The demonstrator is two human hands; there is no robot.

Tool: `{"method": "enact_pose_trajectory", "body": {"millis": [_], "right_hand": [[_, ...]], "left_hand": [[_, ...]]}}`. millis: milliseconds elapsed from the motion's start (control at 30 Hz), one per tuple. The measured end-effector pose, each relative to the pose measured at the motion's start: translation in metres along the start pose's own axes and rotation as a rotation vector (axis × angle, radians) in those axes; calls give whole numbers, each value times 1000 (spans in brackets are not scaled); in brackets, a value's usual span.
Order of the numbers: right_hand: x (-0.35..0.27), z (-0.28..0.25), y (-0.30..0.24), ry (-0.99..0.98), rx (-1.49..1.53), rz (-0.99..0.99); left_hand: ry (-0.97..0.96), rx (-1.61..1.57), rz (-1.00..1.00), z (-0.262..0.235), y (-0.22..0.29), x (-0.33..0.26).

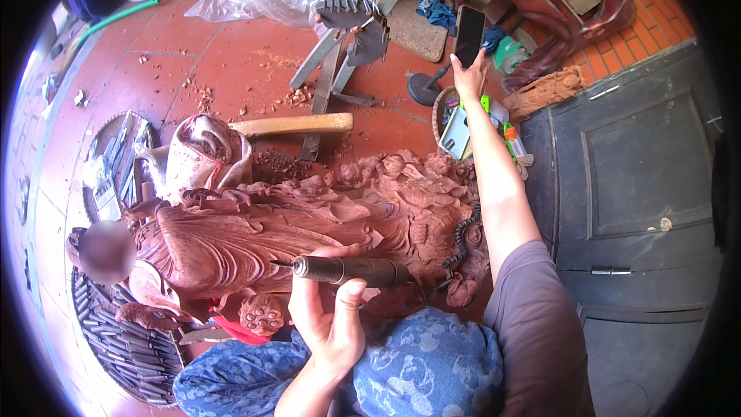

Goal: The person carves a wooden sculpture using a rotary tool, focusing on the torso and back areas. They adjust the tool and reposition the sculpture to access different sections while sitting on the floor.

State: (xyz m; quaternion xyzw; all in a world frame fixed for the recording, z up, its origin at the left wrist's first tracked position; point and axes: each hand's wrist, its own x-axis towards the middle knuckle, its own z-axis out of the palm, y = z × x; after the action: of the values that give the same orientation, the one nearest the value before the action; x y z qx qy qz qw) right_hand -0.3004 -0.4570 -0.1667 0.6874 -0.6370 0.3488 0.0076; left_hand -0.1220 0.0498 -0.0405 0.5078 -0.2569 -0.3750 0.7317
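Note:
My left hand (328,328) is closed around a dark rotary tool handpiece (351,270), held level with its thin pointed bit toward the left. Beneath it lies a large reddish-brown wood carving (309,232) with deep drapery folds and clustered ornament; the bit is over the carving, and I cannot tell whether it touches. A black coiled cord (463,235) runs by the carving's right end. Far to the right, my right arm is stretched out, and my right hand (471,77) grips the lower end of a dark-screened smartphone (469,35) between thumb and fingers.
Below the right forearm is a basket (441,112) with a pale phone (457,133) and bottles. A basket of several metal chisels (127,340) stands at lower left. A wooden mallet (293,123) lies beyond the carving. Dark panelled wood (641,162) fills the right side.

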Motion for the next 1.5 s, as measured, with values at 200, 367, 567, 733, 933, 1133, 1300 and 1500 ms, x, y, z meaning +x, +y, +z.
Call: {"method": "enact_pose_trajectory", "body": {"millis": [200,367,567,733,933,1133,1300,1500], "right_hand": [[25,6,4,-7,-51,-26],[23,-9,-34,-152,-96,156],[3,4,-38,36,124,114],[5,14,-29,55,177,90],[-6,8,-41,20,159,138],[-14,14,-45,105,184,199],[-13,8,-48,51,262,223],[11,-1,-40,110,209,100]], "left_hand": [[7,18,-1,-1,1,-2],[-2,60,-13,-3,4,-1],[17,30,43,-1,-2,-1],[-14,43,23,-4,-2,-1],[-24,74,61,-5,-2,-2],[37,68,154,0,-6,2],[-41,97,70,-7,-3,-2],[-58,111,17,-5,3,0]]}}
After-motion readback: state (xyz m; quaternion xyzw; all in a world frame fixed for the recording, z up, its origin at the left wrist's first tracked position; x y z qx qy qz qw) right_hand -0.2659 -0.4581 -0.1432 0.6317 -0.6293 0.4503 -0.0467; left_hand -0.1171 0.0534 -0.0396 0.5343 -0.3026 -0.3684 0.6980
